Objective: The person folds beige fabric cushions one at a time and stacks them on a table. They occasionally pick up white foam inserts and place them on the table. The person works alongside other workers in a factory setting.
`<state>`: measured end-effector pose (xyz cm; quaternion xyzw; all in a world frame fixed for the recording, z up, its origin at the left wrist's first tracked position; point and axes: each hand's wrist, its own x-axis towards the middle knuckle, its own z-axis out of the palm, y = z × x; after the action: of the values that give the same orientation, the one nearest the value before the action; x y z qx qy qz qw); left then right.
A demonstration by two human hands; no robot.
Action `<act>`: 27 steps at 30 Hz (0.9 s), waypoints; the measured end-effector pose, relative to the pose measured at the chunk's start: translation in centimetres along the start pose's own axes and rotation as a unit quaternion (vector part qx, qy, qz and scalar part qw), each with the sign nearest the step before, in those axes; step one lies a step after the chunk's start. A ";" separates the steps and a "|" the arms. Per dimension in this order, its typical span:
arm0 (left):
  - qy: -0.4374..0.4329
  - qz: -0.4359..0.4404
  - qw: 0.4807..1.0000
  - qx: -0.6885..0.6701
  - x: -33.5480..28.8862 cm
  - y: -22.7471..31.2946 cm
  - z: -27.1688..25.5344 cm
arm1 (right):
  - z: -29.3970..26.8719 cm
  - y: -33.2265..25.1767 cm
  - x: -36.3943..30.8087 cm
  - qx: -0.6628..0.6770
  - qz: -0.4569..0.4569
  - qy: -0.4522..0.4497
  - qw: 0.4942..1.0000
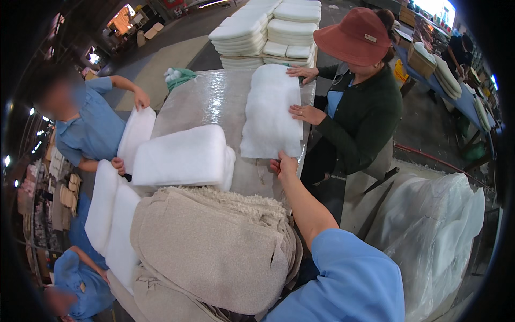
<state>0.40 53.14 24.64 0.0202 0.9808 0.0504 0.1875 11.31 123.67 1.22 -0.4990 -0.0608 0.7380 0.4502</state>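
My right hand (286,164) reaches forward from the lower right and pinches the near edge of a white batting sheet (272,110). The sheet lies flat on a table covered in shiny clear plastic (185,107). Across its right side, a person in a red hat rests two hands (307,114) on the same sheet. A thick folded stack of white batting (179,155) stands left of my hand. Nearer to me, a tall pile of beige fleecy pieces (209,247) fills the front. My left hand is out of view.
At the left, a person in blue handles a white pad (137,134); another stands at lower left beside long white pads (115,220). Stacks of cream cushions (241,32) stand beyond the table. A large plastic-wrapped bundle (429,236) is at right, below a side bench (429,80).
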 end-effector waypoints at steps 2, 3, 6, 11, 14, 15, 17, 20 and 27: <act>-0.002 0.014 1.000 -0.002 0.8 0.5 0.1 | -1.1 -1.5 -0.2 -0.033 0.005 -0.034 0.999; -0.005 0.021 1.000 -0.001 1.2 0.9 0.3 | -1.7 -2.3 -0.5 -0.050 0.006 -0.051 0.997; 0.010 -0.019 1.000 0.003 -1.6 -0.5 -0.4 | -3.6 -1.6 -4.0 -0.216 0.073 -0.093 0.969; 0.004 -0.009 1.000 -0.003 -1.1 -0.4 -0.3 | -6.7 -6.3 -4.8 -0.366 -0.146 -0.092 0.914; 0.002 -0.012 1.000 -0.004 -1.3 -0.8 -0.2 | -5.8 -7.8 -4.4 -0.392 -0.185 -0.096 0.896; 0.006 -0.011 1.000 -0.006 -1.2 -0.8 -0.1 | -5.6 -8.2 -3.9 -0.406 -0.184 -0.096 0.890; 0.008 -0.013 1.000 -0.008 -1.4 -1.3 -0.2 | -5.7 -8.3 -3.5 -0.442 -0.245 -0.094 0.858; 0.016 -0.031 0.999 -0.003 -2.9 -2.2 -0.4 | -5.5 -6.5 -3.3 -0.437 -0.270 -0.112 0.851; 0.012 -0.003 1.000 -0.012 -2.0 -0.4 -0.6 | -5.9 -8.3 -0.9 -0.498 -0.266 -0.072 0.822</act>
<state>1.97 52.54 25.88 0.0149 0.9823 0.0621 0.1764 21.10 125.75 3.38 -0.5650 -0.5827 0.4928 0.3138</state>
